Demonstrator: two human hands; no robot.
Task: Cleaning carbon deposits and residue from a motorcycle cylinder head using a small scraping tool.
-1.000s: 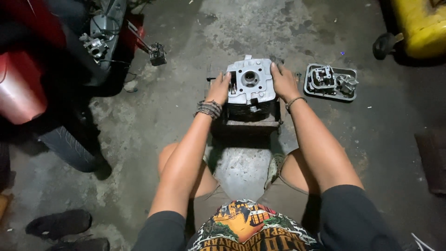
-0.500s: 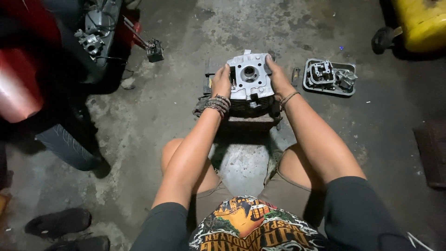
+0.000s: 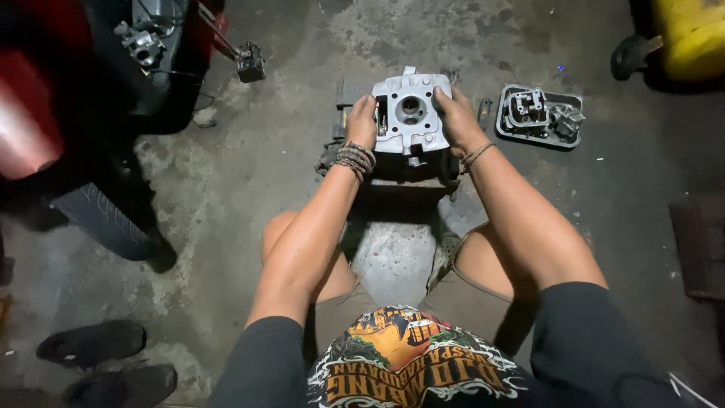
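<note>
A grey metal engine cylinder head with a round bore in its middle rests on a dark block on the concrete floor in front of my knees. My left hand grips its left edge; beaded bracelets circle that wrist. On the opposite edge, my right hand holds the part, with a thin band at the wrist. Both arms reach forward between my bent legs.
A small metal tray of engine parts lies right of the head. A red motorcycle with a tyre stands at the left. A yellow container is at top right, dark shoes at bottom left.
The view has shifted slightly, so the head and hands sit a little higher in frame. Both hands keep their grip on the part's two sides.
</note>
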